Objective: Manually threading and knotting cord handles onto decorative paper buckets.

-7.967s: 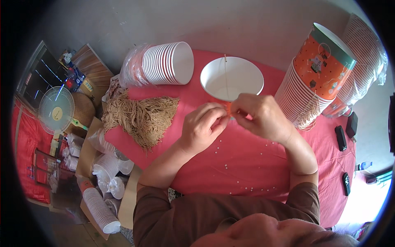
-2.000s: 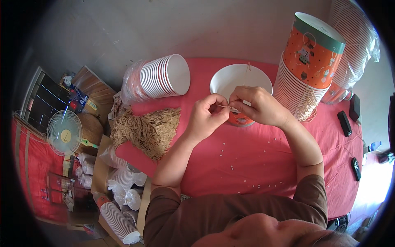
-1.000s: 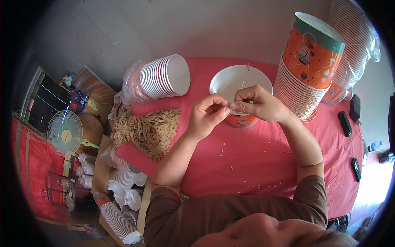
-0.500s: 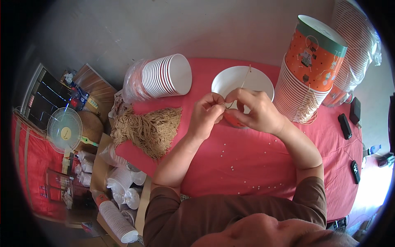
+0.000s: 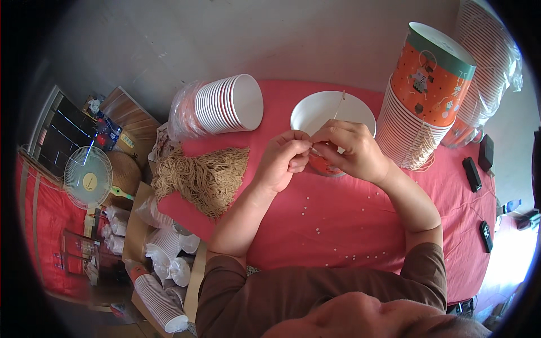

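Note:
A white-lined paper bucket [image 5: 310, 111] with an orange outside stands upright on the red-covered table in front of me. From a hole at its far rim a thin tan cord [image 5: 339, 106] runs down toward my fingers. My left hand [image 5: 280, 160] and my right hand [image 5: 359, 151] meet over the bucket's near rim, thumbs and forefingers pinched together fingertip to fingertip. The cord's end is hidden between them. Left of my left forearm lies a thick bundle of tan cords [image 5: 205, 180].
A bucket stack [image 5: 225, 101] lies on its side at back left. At right rises a tall stack [image 5: 401, 127] topped by an upturned orange bucket [image 5: 431, 79]; looped cords [image 5: 421, 146] hang there. Small white bits [image 5: 318, 231] dot the red cloth [image 5: 282, 225]. A remote [image 5: 486, 235] lies far right.
My fingertips have closed together over the cord, and the small cord loop seen between them is now hidden. The left fingers have curled in more. The bucket has barely shifted.

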`<action>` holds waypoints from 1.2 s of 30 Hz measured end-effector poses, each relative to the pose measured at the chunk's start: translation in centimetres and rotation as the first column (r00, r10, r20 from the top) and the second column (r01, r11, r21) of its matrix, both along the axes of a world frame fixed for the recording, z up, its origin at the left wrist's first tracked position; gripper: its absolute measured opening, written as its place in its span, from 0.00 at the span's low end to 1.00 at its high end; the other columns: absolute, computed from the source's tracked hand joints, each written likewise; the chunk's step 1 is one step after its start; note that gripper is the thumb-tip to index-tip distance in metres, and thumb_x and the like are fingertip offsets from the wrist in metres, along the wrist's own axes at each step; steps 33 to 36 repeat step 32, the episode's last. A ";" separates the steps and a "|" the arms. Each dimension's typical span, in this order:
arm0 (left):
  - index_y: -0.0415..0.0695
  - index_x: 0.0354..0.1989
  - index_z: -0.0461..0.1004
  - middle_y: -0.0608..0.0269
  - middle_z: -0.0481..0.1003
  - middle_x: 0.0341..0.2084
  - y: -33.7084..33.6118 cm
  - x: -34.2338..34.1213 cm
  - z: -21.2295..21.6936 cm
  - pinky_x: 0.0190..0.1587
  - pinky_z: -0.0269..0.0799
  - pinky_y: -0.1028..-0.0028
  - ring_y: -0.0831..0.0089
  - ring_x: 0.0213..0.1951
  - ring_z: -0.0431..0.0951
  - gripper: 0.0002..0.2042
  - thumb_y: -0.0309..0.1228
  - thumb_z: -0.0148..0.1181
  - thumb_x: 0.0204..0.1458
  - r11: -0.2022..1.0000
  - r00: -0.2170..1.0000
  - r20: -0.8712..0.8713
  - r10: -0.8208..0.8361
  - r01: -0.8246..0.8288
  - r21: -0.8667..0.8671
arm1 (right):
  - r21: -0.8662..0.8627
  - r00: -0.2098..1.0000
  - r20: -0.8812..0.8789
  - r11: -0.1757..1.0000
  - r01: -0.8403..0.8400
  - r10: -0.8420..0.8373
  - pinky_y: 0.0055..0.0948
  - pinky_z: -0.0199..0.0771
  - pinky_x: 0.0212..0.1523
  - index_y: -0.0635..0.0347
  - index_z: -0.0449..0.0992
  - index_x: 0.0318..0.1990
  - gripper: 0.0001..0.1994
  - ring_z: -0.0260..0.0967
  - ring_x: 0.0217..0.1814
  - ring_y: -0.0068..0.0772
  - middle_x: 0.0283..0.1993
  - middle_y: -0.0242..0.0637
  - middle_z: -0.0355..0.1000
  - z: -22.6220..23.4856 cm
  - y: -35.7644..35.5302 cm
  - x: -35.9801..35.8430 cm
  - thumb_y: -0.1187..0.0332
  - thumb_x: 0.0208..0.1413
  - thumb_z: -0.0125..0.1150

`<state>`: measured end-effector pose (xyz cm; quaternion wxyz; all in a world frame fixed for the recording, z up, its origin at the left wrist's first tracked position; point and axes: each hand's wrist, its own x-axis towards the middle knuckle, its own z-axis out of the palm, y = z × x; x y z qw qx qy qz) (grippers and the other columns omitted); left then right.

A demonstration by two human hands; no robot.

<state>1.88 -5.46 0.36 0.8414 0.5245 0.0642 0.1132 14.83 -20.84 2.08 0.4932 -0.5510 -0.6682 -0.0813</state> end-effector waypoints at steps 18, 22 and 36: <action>0.38 0.38 0.78 0.70 0.73 0.24 0.4 0.0 -0.9 0.21 0.56 0.85 0.89 0.21 0.63 0.05 0.25 0.61 0.57 0.991 0.989 0.146 0.000 -0.020 0.135 | 0.042 1.000 0.014 0.999 0.008 -0.008 0.34 0.76 0.27 0.63 0.77 0.34 0.05 0.76 0.29 0.40 0.31 0.39 0.75 -0.2 0.1 0.7 0.78 0.48 0.65; 0.36 0.39 0.78 0.73 0.74 0.24 -0.2 -0.1 -0.4 0.24 0.60 0.86 0.91 0.24 0.66 0.06 0.26 0.62 0.59 0.865 0.974 0.168 0.153 -0.215 0.453 | -0.005 0.998 0.022 0.998 0.055 -0.054 0.34 0.76 0.27 0.62 0.76 0.32 0.05 0.75 0.28 0.39 0.31 0.39 0.74 0.3 -0.2 0.8 0.78 0.47 0.65; 0.37 0.38 0.78 0.76 0.75 0.24 0.9 0.2 -1.0 0.27 0.61 0.86 0.92 0.25 0.66 0.06 0.27 0.63 0.58 0.820 0.957 0.202 0.207 -0.283 0.498 | -0.069 0.991 0.079 0.991 0.115 -0.110 0.29 0.76 0.26 0.63 0.73 0.34 0.07 0.76 0.28 0.33 0.30 0.38 0.74 0.1 -0.3 1.5 0.82 0.47 0.62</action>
